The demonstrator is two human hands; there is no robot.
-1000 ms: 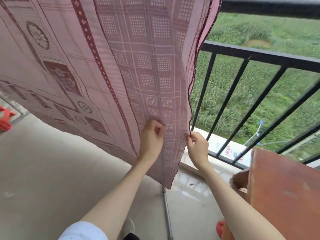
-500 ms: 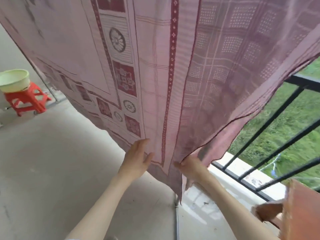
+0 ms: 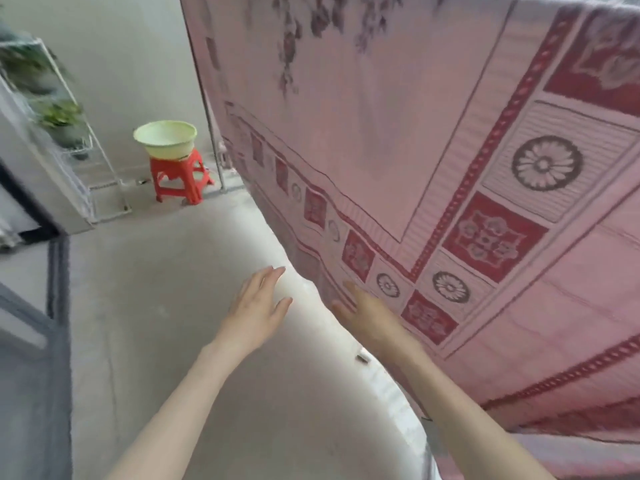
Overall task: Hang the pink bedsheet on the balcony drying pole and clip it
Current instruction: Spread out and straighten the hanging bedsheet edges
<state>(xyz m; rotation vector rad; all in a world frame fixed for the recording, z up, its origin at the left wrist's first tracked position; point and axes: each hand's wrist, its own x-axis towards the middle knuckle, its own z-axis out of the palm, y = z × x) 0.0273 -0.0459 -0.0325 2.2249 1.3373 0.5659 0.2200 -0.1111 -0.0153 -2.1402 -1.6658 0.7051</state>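
Now draped from above, the pink bedsheet [image 3: 398,140], filling the upper right, lower hem slanting down toward the right. No longer pinched at its side edge as half a second ago; released, so hang apparently done, smoothing or clipping next by judgement. Pole hidden above the frame; no clips visible. Beyond the sheet's far left edge, a wire plant rack [image 3: 62,133], a red stool [image 3: 180,181], and on the stool a pale green basin [image 3: 165,138]. Just below the hem, right hand [image 3: 367,313] flat and spread, fingers against the cloth. Left of the hem, left hand [image 3: 258,310] spread, empty, clear of the fabric.
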